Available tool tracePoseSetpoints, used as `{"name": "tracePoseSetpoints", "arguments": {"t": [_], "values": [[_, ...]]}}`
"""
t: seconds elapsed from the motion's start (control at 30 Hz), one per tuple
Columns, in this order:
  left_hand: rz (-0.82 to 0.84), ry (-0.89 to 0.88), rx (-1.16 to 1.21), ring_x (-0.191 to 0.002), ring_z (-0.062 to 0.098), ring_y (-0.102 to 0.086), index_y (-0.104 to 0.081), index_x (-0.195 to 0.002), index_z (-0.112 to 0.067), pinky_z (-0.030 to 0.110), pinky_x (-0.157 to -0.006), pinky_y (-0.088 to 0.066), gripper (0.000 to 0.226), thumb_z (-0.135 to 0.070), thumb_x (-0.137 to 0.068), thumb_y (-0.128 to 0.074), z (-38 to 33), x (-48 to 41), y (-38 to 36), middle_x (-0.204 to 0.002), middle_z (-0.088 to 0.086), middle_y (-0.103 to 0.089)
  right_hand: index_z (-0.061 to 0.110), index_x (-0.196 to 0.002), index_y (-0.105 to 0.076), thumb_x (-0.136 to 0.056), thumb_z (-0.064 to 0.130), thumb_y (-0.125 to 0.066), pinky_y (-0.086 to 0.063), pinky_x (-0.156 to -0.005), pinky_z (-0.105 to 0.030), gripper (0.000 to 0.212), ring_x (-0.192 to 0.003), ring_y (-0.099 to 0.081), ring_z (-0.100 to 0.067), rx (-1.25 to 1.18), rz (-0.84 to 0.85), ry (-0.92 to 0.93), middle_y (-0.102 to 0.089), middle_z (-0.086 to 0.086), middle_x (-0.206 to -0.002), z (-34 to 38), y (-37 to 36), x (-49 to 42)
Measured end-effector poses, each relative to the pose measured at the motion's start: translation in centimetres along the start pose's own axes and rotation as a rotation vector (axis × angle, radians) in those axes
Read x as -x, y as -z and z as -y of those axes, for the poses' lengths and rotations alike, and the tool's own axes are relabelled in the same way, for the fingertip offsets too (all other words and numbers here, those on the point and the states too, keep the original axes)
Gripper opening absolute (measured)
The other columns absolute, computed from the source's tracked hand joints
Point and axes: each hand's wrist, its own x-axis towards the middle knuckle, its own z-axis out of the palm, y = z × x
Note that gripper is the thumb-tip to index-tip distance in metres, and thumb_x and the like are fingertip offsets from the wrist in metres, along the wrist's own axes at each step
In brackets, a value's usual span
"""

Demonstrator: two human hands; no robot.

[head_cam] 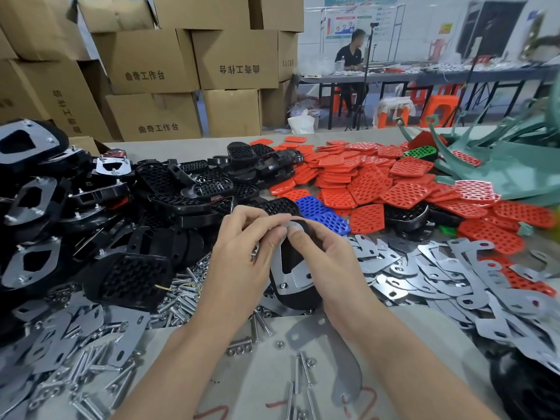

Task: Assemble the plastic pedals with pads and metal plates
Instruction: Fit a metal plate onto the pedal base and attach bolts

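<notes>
A black plastic pedal point(295, 294) stands tilted at the middle of the table, with a grey metal plate point(298, 275) lying on its upper face. My left hand point(242, 256) grips the pedal's left side, its fingertips pinching the plate's top end. My right hand point(321, 253) holds the right side, thumb pressed on the plate's top. Red perforated pads point(368, 184) lie heaped behind, with a blue pad point(322, 213) just past my fingers. Loose metal plates point(439, 268) are piled at the right.
Black pedals point(169, 189) and finished pedals with plates point(27, 195) are stacked at the left. Bolts and nuts point(178, 301) lie scattered in front. One curved plate point(339, 356) rests between my forearms. Cardboard boxes point(151, 59) stand behind; a person sits at a far table.
</notes>
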Motion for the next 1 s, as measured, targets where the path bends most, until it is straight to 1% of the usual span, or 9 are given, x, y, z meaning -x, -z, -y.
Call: {"name": "tracePoseSetpoints", "arguments": {"t": [0.07,0.13,0.23,0.37,0.43,0.6,0.77,0.9,1.0], "values": [[-0.023,0.023,0.04,-0.1,0.013,-0.058,-0.065,-0.118,-0.036,0.013,-0.083,-0.042,0.025,-0.039,-0.095,-0.057,-0.13,0.0,0.03,-0.1,-0.019,-0.055,0.031,-0.103,-0.078,-0.102,0.023,-0.063,-0.054,-0.095,-0.032,0.017,-0.104,-0.073,-0.017,0.004,0.005,0.008,-0.079,0.003,-0.103,0.1,-0.04,0.0],[-0.041,0.031,0.084,-0.099,0.012,-0.059,-0.061,-0.107,-0.042,0.011,-0.08,-0.042,0.014,-0.041,-0.094,-0.059,-0.17,-0.04,0.17,-0.1,-0.019,-0.059,0.035,-0.102,-0.078,-0.099,0.027,-0.064,-0.054,-0.096,-0.034,0.016,-0.103,-0.072,-0.018,0.015,0.001,0.019,-0.079,0.004,-0.102,0.06,-0.08,0.02],[-0.033,-0.022,0.033,-0.097,0.014,-0.059,-0.062,-0.098,-0.038,0.011,-0.078,-0.043,0.003,-0.04,-0.097,-0.06,-0.01,-0.01,0.24,-0.1,-0.019,-0.058,0.042,-0.099,-0.076,-0.098,0.031,-0.065,-0.054,-0.097,-0.039,0.016,-0.104,-0.071,-0.023,0.03,-0.019,0.034,-0.078,0.001,-0.101,-0.03,-0.1,0.05],[-0.045,-0.005,0.038,-0.096,0.012,-0.06,-0.06,-0.095,-0.041,0.01,-0.08,-0.042,0.006,-0.047,-0.095,-0.058,-0.04,-0.01,0.13,-0.1,-0.021,-0.057,0.032,-0.106,-0.076,-0.1,0.028,-0.065,-0.054,-0.097,-0.04,0.013,-0.104,-0.07,-0.024,0.021,-0.02,0.02,-0.078,0.001,-0.103,-0.17,-0.12,0.12],[-0.059,0.018,0.052,-0.095,0.009,-0.06,-0.059,-0.093,-0.043,0.009,-0.08,-0.041,0.004,-0.047,-0.092,-0.058,-0.07,-0.05,0.1,-0.099,-0.021,-0.057,0.028,-0.108,-0.075,-0.1,0.027,-0.066,-0.055,-0.095,-0.036,0.013,-0.102,-0.071,-0.021,0.018,-0.019,0.018,-0.078,0.002,-0.103,-0.18,-0.17,0.18],[-0.021,-0.044,0.017,-0.1,0.014,-0.058,-0.068,-0.104,-0.031,0.015,-0.086,-0.043,0.015,-0.032,-0.098,-0.055,0.2,0.09,0.26,-0.102,-0.019,-0.055,0.031,-0.104,-0.076,-0.1,0.028,-0.066,-0.054,-0.085,-0.022,0.011,-0.093,-0.071,-0.014,0.008,-0.029,0.015,-0.077,-0.001,-0.101,-0.05,-0.2,0.15],[0.017,-0.046,0.004,-0.102,0.015,-0.057,-0.068,-0.11,-0.039,0.017,-0.086,-0.043,0.024,-0.024,-0.101,-0.05,0.09,0.14,0.34,-0.103,-0.017,-0.052,0.042,-0.098,-0.076,-0.1,0.027,-0.066,-0.053,-0.081,-0.019,0.019,-0.086,-0.068,-0.005,0.008,-0.043,0.01,-0.077,0.002,-0.096,0.0,-0.27,0.1],[0.012,-0.024,-0.004,-0.101,0.014,-0.058,-0.07,-0.109,-0.033,0.016,-0.086,-0.043,0.021,-0.024,-0.102,-0.053,0.19,0.16,0.26,-0.104,-0.018,-0.053,0.042,-0.098,-0.076,-0.101,0.027,-0.065,-0.054,-0.089,-0.03,0.019,-0.093,-0.072,-0.017,0.011,-0.041,0.008,-0.077,-0.001,-0.098,0.09,-0.39,0.22],[0.009,-0.012,-0.008,-0.098,0.013,-0.057,-0.069,-0.106,-0.032,0.012,-0.082,-0.041,0.017,-0.025,-0.1,-0.055,0.08,0.11,0.13,-0.103,-0.019,-0.053,0.033,-0.099,-0.077,-0.101,0.025,-0.065,-0.053,-0.088,-0.026,0.015,-0.098,-0.072,-0.014,-0.003,-0.046,-0.009,-0.078,0.003,-0.099,0.1,-0.36,0.23]]}}
